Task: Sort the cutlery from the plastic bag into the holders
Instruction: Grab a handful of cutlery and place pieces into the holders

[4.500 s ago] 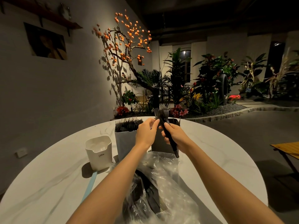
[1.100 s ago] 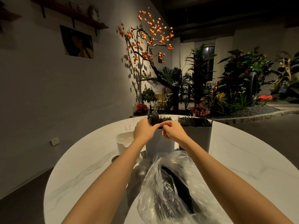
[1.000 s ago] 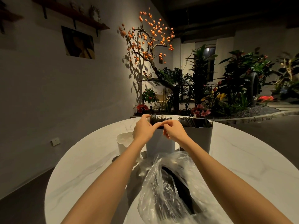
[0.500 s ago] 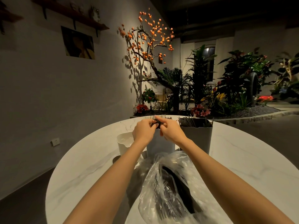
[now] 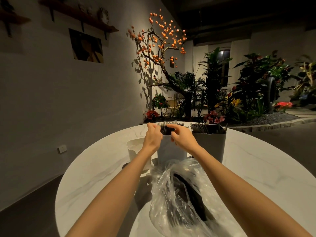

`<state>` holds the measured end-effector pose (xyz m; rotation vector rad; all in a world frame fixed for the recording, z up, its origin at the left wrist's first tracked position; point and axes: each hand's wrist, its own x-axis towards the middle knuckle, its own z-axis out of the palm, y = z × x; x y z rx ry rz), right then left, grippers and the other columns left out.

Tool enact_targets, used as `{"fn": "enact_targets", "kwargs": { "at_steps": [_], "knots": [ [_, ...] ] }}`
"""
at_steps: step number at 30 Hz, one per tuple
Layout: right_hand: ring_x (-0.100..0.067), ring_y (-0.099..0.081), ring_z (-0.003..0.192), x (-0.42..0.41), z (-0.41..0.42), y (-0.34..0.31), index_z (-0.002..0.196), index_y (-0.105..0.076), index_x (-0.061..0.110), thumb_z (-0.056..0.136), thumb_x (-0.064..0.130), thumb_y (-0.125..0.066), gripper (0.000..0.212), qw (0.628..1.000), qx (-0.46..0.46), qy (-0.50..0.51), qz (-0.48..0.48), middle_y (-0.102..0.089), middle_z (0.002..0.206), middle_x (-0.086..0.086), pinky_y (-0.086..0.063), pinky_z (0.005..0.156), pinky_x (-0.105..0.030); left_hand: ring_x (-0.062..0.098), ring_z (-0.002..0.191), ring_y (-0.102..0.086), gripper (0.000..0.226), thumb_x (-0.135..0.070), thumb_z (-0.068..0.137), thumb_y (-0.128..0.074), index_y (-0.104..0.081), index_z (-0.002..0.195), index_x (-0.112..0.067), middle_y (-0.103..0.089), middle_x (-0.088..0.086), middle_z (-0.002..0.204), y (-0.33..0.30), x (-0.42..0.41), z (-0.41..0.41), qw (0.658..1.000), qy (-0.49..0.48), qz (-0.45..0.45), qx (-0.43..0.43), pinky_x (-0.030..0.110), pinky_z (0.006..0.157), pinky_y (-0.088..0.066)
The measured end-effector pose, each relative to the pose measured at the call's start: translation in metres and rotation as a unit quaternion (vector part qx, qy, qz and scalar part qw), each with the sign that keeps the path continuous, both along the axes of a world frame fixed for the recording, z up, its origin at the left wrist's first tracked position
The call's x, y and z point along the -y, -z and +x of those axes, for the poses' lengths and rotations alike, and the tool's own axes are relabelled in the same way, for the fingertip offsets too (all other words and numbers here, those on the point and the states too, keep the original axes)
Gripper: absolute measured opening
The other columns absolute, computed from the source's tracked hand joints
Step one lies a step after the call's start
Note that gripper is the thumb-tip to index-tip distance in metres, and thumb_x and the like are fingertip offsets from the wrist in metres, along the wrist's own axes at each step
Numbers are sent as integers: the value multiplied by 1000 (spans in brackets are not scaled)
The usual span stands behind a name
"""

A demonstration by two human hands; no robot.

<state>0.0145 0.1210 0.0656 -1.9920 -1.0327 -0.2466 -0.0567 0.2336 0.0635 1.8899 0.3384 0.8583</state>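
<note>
A clear plastic bag (image 5: 172, 183) lies on the table close to me with black cutlery (image 5: 189, 197) inside it. Three holders stand behind it. The middle pale holder (image 5: 171, 151) bristles with black fork tines. My left hand (image 5: 152, 136) and my right hand (image 5: 183, 138) meet at its top, and their fingertips pinch a dark bundle of cutlery (image 5: 166, 130) sunk among the tines. The grey holder (image 5: 211, 146) to the right is full of black cutlery. A small white holder (image 5: 134, 147) stands to the left, partly hidden by my left forearm.
The holders and bag sit on a round white marble table (image 5: 256, 168), dimly lit. Beyond its far edge is a planted bed with an orange-fruited tree (image 5: 159, 41) and dark foliage. A wall with a picture runs along the left.
A bundle of cutlery held high between both hands has gone down into the middle holder. Both hands have sunk to its rim and still pinch the bundle's top.
</note>
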Motion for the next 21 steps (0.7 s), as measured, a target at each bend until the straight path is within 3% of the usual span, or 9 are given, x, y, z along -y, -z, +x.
{"fn": "enact_targets", "kwargs": {
  "at_steps": [4,8,10,13,19,21],
  "knots": [
    [-11,-56,54,-6,-7,-2,118,-64,14,97,15,-49,26,998,-11,-19,52,-62,67,7,-55,69,-40,19,59,-39,28,-12,97,-24,-34,71,-14,-43,4,56,2,-7,-4,999,7,-37,6,37,63,-31],
    [-15,-59,54,-12,-18,-8,106,-66,11,98,25,-53,22,997,-36,-45,52,-63,68,3,-51,59,-29,18,58,-39,27,-4,92,-27,-35,68,-12,-44,5,59,3,-16,-11,999,1,-20,-28,38,65,-33],
    [-16,-62,56,-16,-22,-8,103,-65,10,98,26,-52,21,996,-54,-49,45,-64,70,1,-51,56,-25,19,62,-41,25,-3,94,-29,-36,72,-14,-45,5,64,5,-19,-15,999,2,-26,-29,38,67,-34],
    [-19,-65,60,-22,-28,-6,99,-65,9,99,27,-51,24,996,-68,-45,35,-67,75,-4,-55,63,-33,19,66,-44,22,-8,98,-33,-38,79,-16,-49,4,67,6,-24,-21,999,1,-27,-34,36,67,-35],
    [-22,-69,62,-37,-39,-6,91,-71,9,94,24,-59,18,996,-62,-54,32,-68,68,-3,-59,65,-36,10,65,-49,2,-9,101,-39,-38,101,-7,-55,7,81,9,-31,-37,998,10,35,-52,17,56,-39],
    [-23,-70,63,-44,-42,-7,90,-72,7,91,17,-60,15,996,-63,-48,33,-69,70,-7,-59,65,-35,10,68,-52,7,-11,102,-38,-35,107,-7,-56,9,86,9,-36,-40,998,10,36,-51,17,59,-41]
  ]
}}
